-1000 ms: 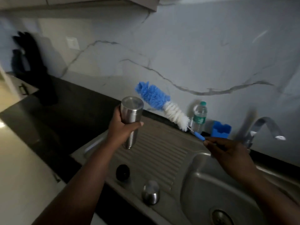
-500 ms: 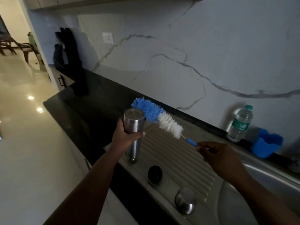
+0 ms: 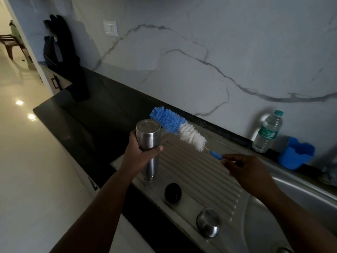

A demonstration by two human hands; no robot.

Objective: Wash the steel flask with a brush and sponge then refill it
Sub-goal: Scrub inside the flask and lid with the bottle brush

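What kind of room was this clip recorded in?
Most likely a home kitchen. A steel sink with a ribbed drainboard is set into a dark countertop against a marble-look backsplash, and a wall switch plate sits above the counter.

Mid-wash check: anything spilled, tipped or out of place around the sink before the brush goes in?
Nothing stands out. The left hand holds the steel flask upright, the right hand holds the bottle brush beside its top, and the black cap and steel lid sit on the drainboard.
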